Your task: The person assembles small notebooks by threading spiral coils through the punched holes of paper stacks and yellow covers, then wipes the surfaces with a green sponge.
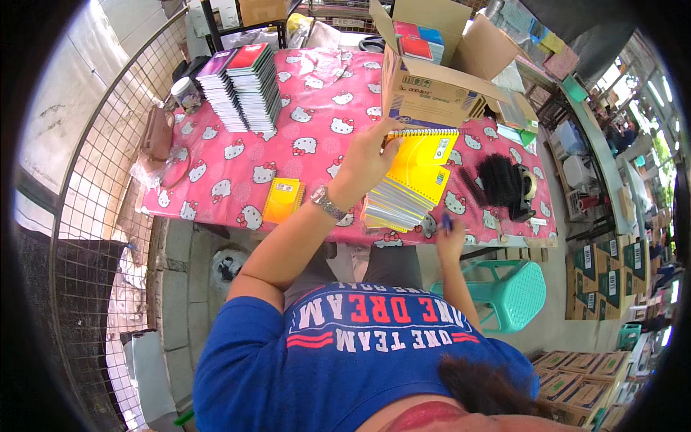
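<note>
My left hand (381, 147) is closed on a yellow spiral notebook (423, 149), at the left end of the coil along its top edge. The coil reaches a little past the cover's right corner. Directly below is a fanned stack of yellow notebooks (398, 204), partly covered by the held one. My right hand (450, 241), low by the table's front edge, has its fingers round a small dark blue object (446, 222) whose kind I cannot make out. A single yellow notebook (283, 200) lies flat left of my left forearm.
A pink patterned cloth (237, 169) covers the table. Tall notebook stacks (245, 90) and a mug (186, 95) stand far left. An open cardboard box (425, 93) sits behind my hands. Black coils (498, 180) and a tape dispenser (524, 193) are right; a green stool (515, 291) stands below.
</note>
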A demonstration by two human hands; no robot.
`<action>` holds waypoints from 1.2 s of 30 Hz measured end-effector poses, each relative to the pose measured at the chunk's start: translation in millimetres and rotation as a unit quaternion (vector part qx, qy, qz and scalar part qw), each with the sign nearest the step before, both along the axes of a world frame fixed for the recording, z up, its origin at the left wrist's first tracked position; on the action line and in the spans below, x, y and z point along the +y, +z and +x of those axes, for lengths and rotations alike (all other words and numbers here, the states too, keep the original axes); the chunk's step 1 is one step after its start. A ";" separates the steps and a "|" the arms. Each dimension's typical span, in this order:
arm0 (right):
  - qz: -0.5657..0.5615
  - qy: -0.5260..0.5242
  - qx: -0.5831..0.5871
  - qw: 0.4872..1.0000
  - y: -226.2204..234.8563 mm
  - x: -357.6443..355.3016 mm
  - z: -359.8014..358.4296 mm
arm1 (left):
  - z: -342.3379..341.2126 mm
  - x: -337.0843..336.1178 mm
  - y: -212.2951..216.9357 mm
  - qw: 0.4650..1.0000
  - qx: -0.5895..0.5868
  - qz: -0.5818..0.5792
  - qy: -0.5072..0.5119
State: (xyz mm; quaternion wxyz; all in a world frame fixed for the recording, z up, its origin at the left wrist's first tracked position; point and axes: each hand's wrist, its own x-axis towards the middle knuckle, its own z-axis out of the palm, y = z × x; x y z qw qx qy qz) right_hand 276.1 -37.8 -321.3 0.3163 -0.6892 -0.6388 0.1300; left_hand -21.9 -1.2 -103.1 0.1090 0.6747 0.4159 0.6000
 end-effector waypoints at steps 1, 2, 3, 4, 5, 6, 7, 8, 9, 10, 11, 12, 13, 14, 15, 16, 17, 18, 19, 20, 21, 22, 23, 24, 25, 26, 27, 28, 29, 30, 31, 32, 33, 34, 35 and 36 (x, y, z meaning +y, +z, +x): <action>0.044 -0.048 0.122 0.990 21.0 11.0 -0.6 | -0.8 -0.2 1.7 0.998 -0.011 -0.057 -0.009; 0.151 -0.041 0.121 0.980 56.3 19.2 -11.0 | -2.3 0.0 2.6 0.993 -0.021 -0.114 -0.016; 0.253 -0.034 0.119 0.959 99.0 19.2 -28.3 | -3.3 -0.4 1.4 0.993 -0.021 -0.111 -0.016; 0.265 0.030 0.155 0.951 137.9 15.6 -46.1 | -4.5 -1.0 -1.1 0.991 -0.022 -0.128 -0.014; 0.276 0.090 0.188 0.938 171.6 8.0 -62.3 | -4.3 0.3 -3.7 0.989 -0.023 -0.144 -0.015; 0.277 0.157 0.125 0.940 197.6 -1.0 -76.6 | -5.6 2.2 -7.6 0.990 -0.021 -0.140 -0.016; 0.276 0.220 0.060 0.934 213.9 -7.3 -88.4 | -5.7 5.5 -13.2 0.990 -0.027 -0.134 -0.026; 0.279 0.216 0.060 0.934 220.3 -10.5 -99.5 | -5.1 8.5 -17.5 0.990 -0.033 -0.129 -0.036; 0.263 0.233 0.037 0.936 223.5 -13.2 -111.0 | -5.9 9.5 -20.5 0.991 -0.031 -0.128 -0.037; 0.246 0.249 0.013 0.937 224.9 -14.0 -118.7 | -6.9 10.7 -23.3 0.990 -0.040 -0.130 -0.046; 0.248 0.248 0.014 0.937 225.2 -12.9 -123.1 | -7.7 11.8 -26.1 0.988 -0.049 -0.132 -0.055; 0.251 0.260 0.004 0.933 224.7 -11.5 -125.8 | -6.3 9.4 -25.0 0.988 -0.048 -0.133 -0.056; 0.254 0.271 -0.007 0.928 224.6 -10.1 -127.6 | -4.3 6.6 -23.6 0.985 -0.085 -0.137 -0.064; 0.247 0.261 -0.024 0.933 225.4 -9.1 -128.7 | -2.7 4.9 -22.5 0.980 -0.122 -0.141 -0.072; 0.246 0.260 -0.024 0.933 226.7 -10.2 -128.1 | -2.8 3.8 -23.1 0.980 -0.122 -0.141 -0.073; 0.250 0.261 -0.044 0.931 229.1 -11.6 -127.3 | -3.6 2.9 -23.8 0.984 -0.104 -0.136 -0.054; 0.254 0.262 -0.064 0.929 231.4 -13.0 -126.4 | -3.8 2.1 -24.4 0.987 -0.087 -0.131 -0.035; 0.254 0.261 -0.066 0.929 233.7 -15.6 -125.3 | -2.6 1.1 -25.3 0.987 -0.087 -0.130 -0.036; 0.184 0.286 0.018 0.940 235.5 -19.3 -124.1 | -1.2 -0.3 -26.9 0.990 -0.094 -0.098 -0.024; 0.111 0.309 0.102 0.939 236.4 -20.9 -123.2 | -0.3 -1.9 -27.9 0.993 -0.099 -0.067 -0.010; 0.111 0.305 0.102 0.940 234.2 -18.4 -119.3 | 1.3 -7.0 -21.0 0.993 -0.099 -0.068 -0.014; -0.066 0.337 0.389 0.855 230.4 -12.7 -113.7 | 1.5 -14.7 -7.6 0.998 -0.050 -0.022 0.021; -0.233 0.328 0.630 0.664 228.6 -8.5 -109.1 | 0.4 -18.5 -0.7 0.998 0.000 0.024 0.056; -0.235 0.349 0.618 0.664 234.5 -8.6 -108.8 | -4.3 -17.9 -1.2 0.998 0.000 0.023 0.057; -0.236 0.350 0.618 0.663 232.0 -8.2 -108.5 | -10.8 -15.5 -1.9 0.994 0.034 0.075 0.076; -0.111 0.350 0.540 0.757 226.5 -7.3 -108.3 | -19.4 -13.4 -2.0 0.985 0.069 0.127 0.097; 0.015 0.339 0.449 0.827 219.7 -5.0 -107.4 | -31.9 -15.1 4.5 0.978 0.088 0.125 0.141; 0.076 0.316 0.350 0.879 216.3 6.5 -93.9 | -49.6 -20.1 13.4 0.969 0.108 0.122 0.188; 0.097 0.245 0.331 0.906 202.9 18.8 -77.0 | -68.1 -18.2 17.9 0.955 0.158 0.112 0.224; 0.114 0.174 0.311 0.927 179.6 32.5 -60.1 | -88.2 -16.8 18.6 0.937 0.211 0.100 0.261; 0.119 0.137 0.268 0.946 150.7 47.7 -39.1 | -104.1 -14.7 14.5 0.937 0.212 0.092 0.261; 0.034 0.106 0.228 0.967 124.0 55.6 -21.6 | -119.6 -14.0 4.7 0.913 0.285 0.005 0.292; -0.054 0.079 0.120 0.988 72.2 69.6 11.3 | -128.4 -8.9 -5.1 0.880 0.352 -0.074 0.311; -0.068 0.061 0.033 0.995 45.4 67.1 11.9 | -141.3 -5.0 -27.9 0.877 0.354 -0.082 0.314; -0.073 0.070 0.033 0.994 25.1 62.5 8.0 | -155.3 -1.8 -61.8 0.826 0.440 -0.212 0.282; -0.080 0.118 -0.033 0.989 8.4 58.0 5.3 | -166.8 1.9 -94.8 0.753 0.514 -0.334 0.238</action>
